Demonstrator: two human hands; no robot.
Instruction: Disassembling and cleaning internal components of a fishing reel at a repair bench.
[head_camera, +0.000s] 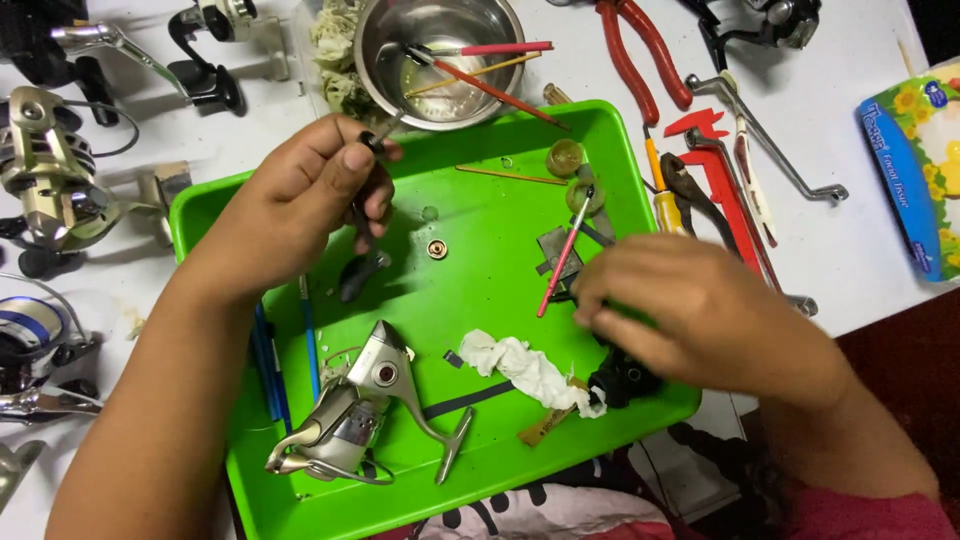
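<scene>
Over the left part of the green tray (480, 480), the left hand (300, 200) is raised with its fingers (355, 160) pinched on a small dark slender part (372, 140); the part's upper end sits between thumb and forefinger tip, and a thin metal stem runs from it toward the steel bowl (385, 50). Below that hand, a dark handled tool (360, 275) lies on the tray, partly under the fingers. Lower left on the tray rests a silver fishing reel body (350, 415), with blue brushes (270, 370) just beside it. At tray centre lie a small brass ring (437, 249), a crumpled white rag (520, 365) and a red-handled brush (560, 260). Over the tray's right edge, the right hand (700, 310) is curled downward; its fingers close around a black part (620, 378), which sits beneath the fingertips and is mostly hidden by them. Red pliers (650, 50) lie on the white table (850, 260) beyond.
</scene>
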